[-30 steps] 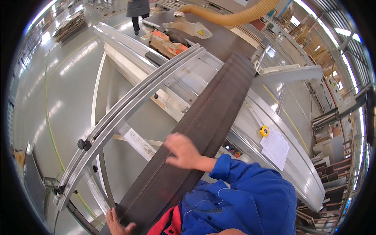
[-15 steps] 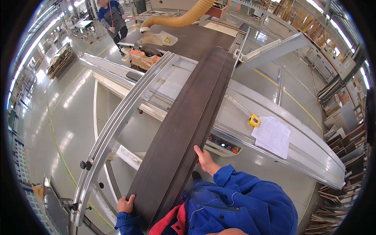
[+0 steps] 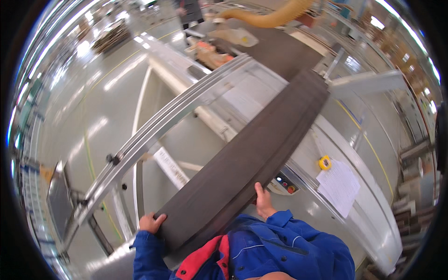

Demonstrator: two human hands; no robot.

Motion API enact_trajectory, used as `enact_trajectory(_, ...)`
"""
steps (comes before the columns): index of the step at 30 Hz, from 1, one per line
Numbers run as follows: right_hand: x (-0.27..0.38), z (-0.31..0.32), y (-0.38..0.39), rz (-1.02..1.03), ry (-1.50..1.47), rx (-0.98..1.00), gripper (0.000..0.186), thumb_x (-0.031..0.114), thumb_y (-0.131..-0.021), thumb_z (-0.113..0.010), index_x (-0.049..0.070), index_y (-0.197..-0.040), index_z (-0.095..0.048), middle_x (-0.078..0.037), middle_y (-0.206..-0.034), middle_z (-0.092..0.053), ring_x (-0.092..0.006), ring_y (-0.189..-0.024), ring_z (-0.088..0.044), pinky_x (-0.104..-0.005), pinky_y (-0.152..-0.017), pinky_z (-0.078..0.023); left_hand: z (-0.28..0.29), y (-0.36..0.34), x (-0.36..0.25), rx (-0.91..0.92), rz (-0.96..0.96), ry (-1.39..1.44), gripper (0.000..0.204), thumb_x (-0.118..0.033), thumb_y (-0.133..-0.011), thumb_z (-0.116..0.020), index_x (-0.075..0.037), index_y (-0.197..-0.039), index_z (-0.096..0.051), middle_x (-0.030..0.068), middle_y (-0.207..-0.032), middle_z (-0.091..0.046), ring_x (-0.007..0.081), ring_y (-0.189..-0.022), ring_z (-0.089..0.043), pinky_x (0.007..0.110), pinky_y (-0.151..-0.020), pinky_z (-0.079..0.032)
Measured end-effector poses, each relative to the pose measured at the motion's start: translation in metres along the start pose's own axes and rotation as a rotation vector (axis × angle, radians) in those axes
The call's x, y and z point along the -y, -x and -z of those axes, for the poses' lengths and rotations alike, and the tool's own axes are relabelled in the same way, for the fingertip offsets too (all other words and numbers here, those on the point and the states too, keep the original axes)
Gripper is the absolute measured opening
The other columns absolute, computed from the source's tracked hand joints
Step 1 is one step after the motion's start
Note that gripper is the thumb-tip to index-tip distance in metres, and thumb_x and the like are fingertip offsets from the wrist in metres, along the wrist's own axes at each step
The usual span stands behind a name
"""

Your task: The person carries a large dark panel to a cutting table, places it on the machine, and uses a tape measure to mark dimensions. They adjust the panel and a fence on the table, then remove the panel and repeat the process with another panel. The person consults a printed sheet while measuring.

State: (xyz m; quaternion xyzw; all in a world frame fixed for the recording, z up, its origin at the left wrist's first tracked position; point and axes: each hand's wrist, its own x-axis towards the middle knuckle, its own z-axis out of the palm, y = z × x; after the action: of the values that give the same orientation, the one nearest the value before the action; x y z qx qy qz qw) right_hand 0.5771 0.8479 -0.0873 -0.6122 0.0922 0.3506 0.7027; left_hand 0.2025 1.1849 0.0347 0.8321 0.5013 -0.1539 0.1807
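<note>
A stack of long, dark brown boards (image 3: 233, 172) lies slantwise in front of me. Its far end reaches the edge of the dark machine table (image 3: 289, 51), and its near end is against my jacket. My left hand (image 3: 151, 223) is closed on the near left corner, thumb on top and fingers over the side. Along the right edge, my right hand (image 3: 264, 203) grips the boards with its thumb up; its other fingers are partly hidden below. How many boards lie in the stack is blurred.
An aluminium frame rail (image 3: 172, 112) curves along the left. On the long pale sliding beam (image 3: 368, 224) at right lie a yellow tape measure (image 3: 325, 162) and white paper sheets (image 3: 340, 184). A control panel (image 3: 285, 184) sits below the boards. Beyond are a yellow hose (image 3: 275, 16) and another person (image 3: 189, 11).
My view has turned, so the machine and floor appear shifted right and rotated clockwise. The boards now slant more to the right, both hands still gripping them. Motion blurs the picture.
</note>
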Motion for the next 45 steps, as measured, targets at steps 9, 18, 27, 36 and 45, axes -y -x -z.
enact_trajectory(9, 0.089, -0.01, 0.026, 0.909, 0.955, -0.275, 0.078, 0.03, -0.08, -0.086, -0.002, -0.144, -0.056, -0.021, -0.135, -0.063, -0.0368, -0.122, -0.063, -0.0485, -0.103, -0.052, 0.005, 0.02, -0.01, -0.029, -0.016, 0.156, 0.092, -0.09, -0.085, -0.055, -0.003, -0.101, -0.079, 0.0237, -0.099, -0.077, 0.0441, -0.096, -0.073, 0.053, -0.082, -0.058)
enact_trajectory(18, 0.047, -0.18, 0.132, 1.343, 1.681, 1.199, 0.131, 0.054, -0.05, -0.098, 0.002, -0.157, -0.043, -0.028, -0.166, -0.036, -0.0495, -0.154, -0.032, -0.0599, -0.126, -0.027, 0.004, 0.179, 0.167, -0.42, -0.288, 0.145, 0.127, -0.065, -0.059, -0.092, -0.005, -0.16, -0.044, 0.0257, -0.162, -0.043, 0.0432, -0.149, -0.043, 0.055, -0.124, -0.031)
enact_trajectory(27, 0.061, -0.275, 0.189, 1.209, 1.884, 1.44, 0.125, 0.042, -0.057, -0.1, 0.008, -0.161, -0.04, -0.03, -0.154, -0.049, -0.0485, -0.141, -0.048, -0.0576, -0.118, -0.039, -0.002, 0.277, 0.331, -0.12, -0.168, -0.142, 0.144, -0.057, -0.053, -0.099, -0.025, -0.171, -0.024, 0.024, -0.161, -0.04, 0.0422, -0.15, -0.039, 0.061, -0.124, -0.027)
enact_trajectory(36, 0.116, -0.3, 0.165, 1.261, 1.893, 1.365, 0.119, 0.033, -0.056, -0.098, 0.009, -0.159, -0.043, -0.03, -0.145, -0.055, -0.0501, -0.132, -0.053, -0.0562, -0.112, -0.045, 0.059, 0.25, 0.3, -0.214, -0.276, -0.217, 0.13, -0.049, -0.058, -0.096, -0.023, -0.168, -0.031, 0.0214, -0.131, -0.058, 0.0357, -0.121, -0.057, 0.047, -0.102, -0.044)
enact_trajectory(45, 0.177, -0.34, 0.0, 1.405, 1.904, 1.11, 0.133, 0.024, -0.039, -0.091, 0.008, -0.16, -0.04, -0.026, -0.152, -0.047, -0.0465, -0.144, -0.045, -0.051, -0.121, -0.038, 0.126, 0.114, 0.236, -0.396, -0.289, -0.259, 0.126, -0.052, -0.056, -0.096, -0.019, -0.163, -0.039, 0.0182, -0.123, -0.062, 0.0325, -0.117, -0.059, 0.043, -0.095, -0.044)
